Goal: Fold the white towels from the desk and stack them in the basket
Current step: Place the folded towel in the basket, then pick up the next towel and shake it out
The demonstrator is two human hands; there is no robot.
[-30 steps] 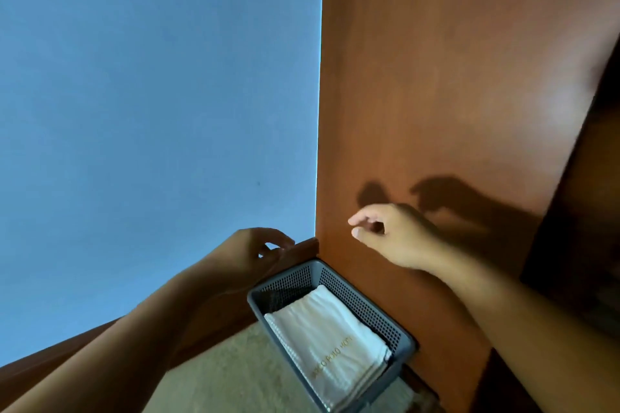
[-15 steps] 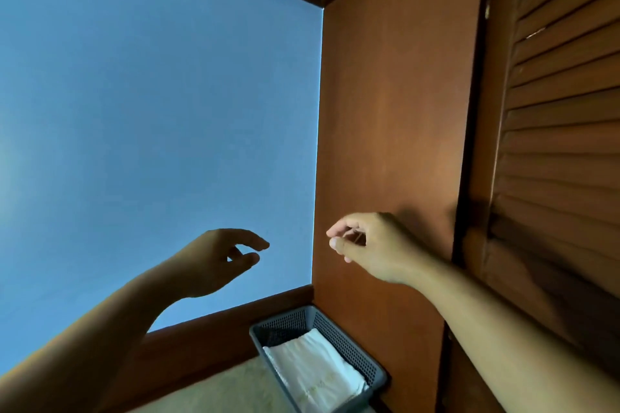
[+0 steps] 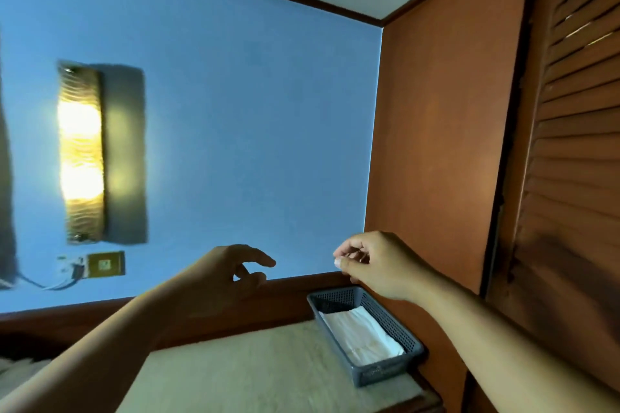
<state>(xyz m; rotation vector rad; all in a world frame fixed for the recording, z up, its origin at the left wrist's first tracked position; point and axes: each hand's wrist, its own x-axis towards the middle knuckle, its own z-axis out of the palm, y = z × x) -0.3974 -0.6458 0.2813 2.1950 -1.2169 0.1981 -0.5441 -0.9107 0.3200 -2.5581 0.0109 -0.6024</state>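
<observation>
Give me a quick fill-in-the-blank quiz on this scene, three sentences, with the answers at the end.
1. The grey basket holds folded ____ towels.
2. The lit wall lamp hangs on a ____ wall.
3. The left hand and the right hand are raised and hold ____.

Missing words: white; blue; nothing.

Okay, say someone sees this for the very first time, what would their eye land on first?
The glowing wall lamp on the blue wall at the left stands out most. Next come the two bare arms reaching in from below, left hand and right hand raised in mid-air and holding nothing. Below the right hand, a grey basket with folded white towels sits against the wooden panel.
</observation>
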